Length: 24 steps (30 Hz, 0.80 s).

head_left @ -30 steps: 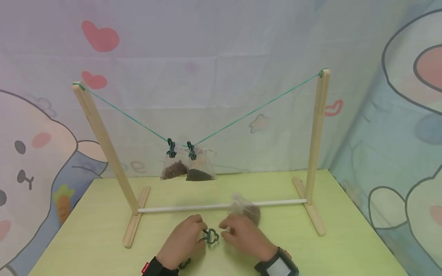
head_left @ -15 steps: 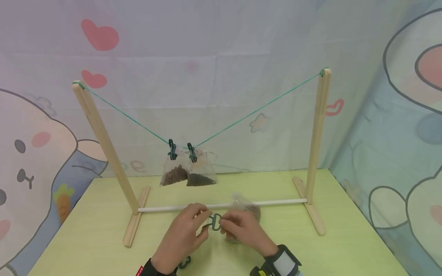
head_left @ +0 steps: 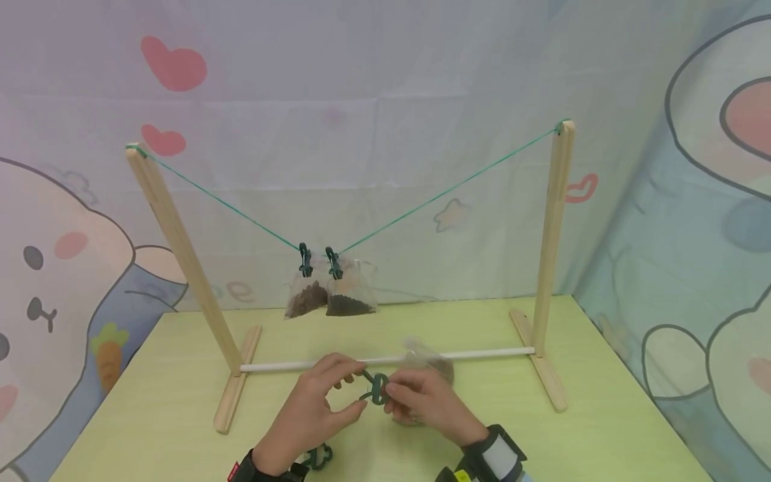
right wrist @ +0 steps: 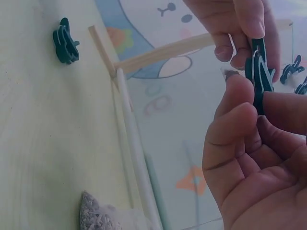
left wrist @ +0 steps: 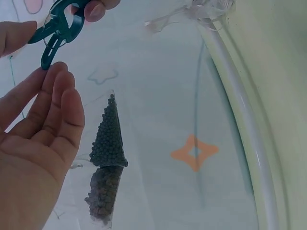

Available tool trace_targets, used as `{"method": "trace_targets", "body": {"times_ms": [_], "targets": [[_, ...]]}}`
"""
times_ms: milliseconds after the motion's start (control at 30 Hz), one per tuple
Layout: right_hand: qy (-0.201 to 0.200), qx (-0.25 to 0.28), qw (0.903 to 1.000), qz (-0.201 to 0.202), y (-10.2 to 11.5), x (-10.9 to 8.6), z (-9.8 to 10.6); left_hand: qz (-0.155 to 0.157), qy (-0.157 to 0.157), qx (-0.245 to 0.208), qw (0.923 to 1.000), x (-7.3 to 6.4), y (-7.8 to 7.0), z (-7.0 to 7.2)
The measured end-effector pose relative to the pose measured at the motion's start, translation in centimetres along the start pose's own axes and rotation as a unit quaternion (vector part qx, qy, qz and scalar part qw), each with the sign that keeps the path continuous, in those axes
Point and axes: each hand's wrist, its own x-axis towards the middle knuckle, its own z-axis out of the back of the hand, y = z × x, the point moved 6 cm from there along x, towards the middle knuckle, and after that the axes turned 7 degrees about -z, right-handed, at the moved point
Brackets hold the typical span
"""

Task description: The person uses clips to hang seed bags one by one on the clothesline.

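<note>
A dark green plastic spring clip (head_left: pixel 378 389) is held between both hands above the table. My left hand (head_left: pixel 304 415) pinches its two handles between thumb and index fingertip, as the left wrist view shows. The other end of the clip is pinched by the fingertips of my right hand (head_left: pixel 432 405). Beyond the right hand lies a clear bag (head_left: pixel 442 368) with brown contents, partly hidden. A second green clip (right wrist: pixel 65 43) rests on the table near my left wrist. Two similar clips (head_left: pixel 305 260) hold bags of dark pellets (head_left: pixel 349 306) and brown bits (head_left: pixel 308 298) on a string.
The green string (head_left: pixel 452 195) sags between two wooden posts (head_left: pixel 554 234). A white rod (head_left: pixel 494 354) joins the posts low over the yellow-green table (head_left: pixel 150 408). A printed cloth backdrop (head_left: pixel 385 134) stands behind.
The clip has risen with my left hand, and my right hand has come in to pinch its other end. My left thumb and index finger have spread wider. The hanging bags sway slightly.
</note>
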Motion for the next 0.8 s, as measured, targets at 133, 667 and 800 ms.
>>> {"method": "trace_targets", "body": {"times_ms": [133,667,800], "targets": [[0.014,0.007,0.9999,-0.005,0.1,-0.1,-0.2,-0.004,0.005,-0.019,0.9998,0.1,-0.2,0.1],[-0.300,-0.197,0.9237,0.133,1.0,-0.8,6.3,-0.007,-0.048,0.027,0.9985,-0.2,0.1,0.7],[-0.335,-0.229,0.9052,0.125,0.0,-0.9,7.8,-0.013,-0.075,0.031,0.9966,-0.2,0.2,0.9]]}}
